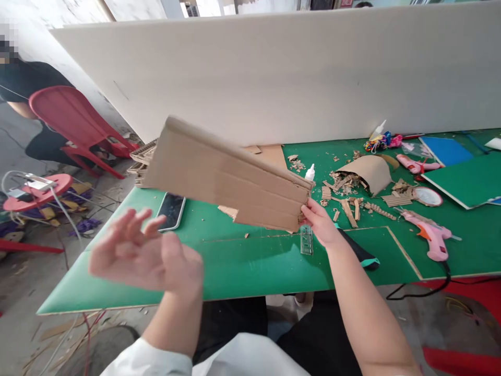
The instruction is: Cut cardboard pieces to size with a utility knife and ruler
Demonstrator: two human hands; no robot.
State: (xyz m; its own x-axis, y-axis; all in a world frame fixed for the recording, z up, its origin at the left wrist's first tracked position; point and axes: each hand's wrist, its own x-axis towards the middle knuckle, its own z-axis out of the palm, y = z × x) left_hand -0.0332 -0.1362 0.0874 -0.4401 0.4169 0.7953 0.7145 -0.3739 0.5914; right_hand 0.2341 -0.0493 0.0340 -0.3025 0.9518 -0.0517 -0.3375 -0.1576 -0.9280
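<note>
My right hand (319, 224) grips a long piece of cardboard (223, 180) by its narrow, ragged end. The piece is raised over the green table, slanting up to the left, with fold lines along its length and a torn lower edge. My left hand (144, 256) is in the air to the left, apart from the cardboard. Its fingers are spread and slightly curled, blurred by motion, with nothing in them. A phone (172, 210) lies behind it on the table. Just beneath my right hand are a small clear stencil (307, 241) and a black and teal tool handle (362, 248).
A pink glue gun (430, 235) with a cord lies at right, near a curved cardboard piece (371, 172) and torn scraps (348, 209). A white glue bottle (310, 173) stands behind the cardboard. A white panel (274, 78) backs the table. A person sits on a red chair (74, 115) at left.
</note>
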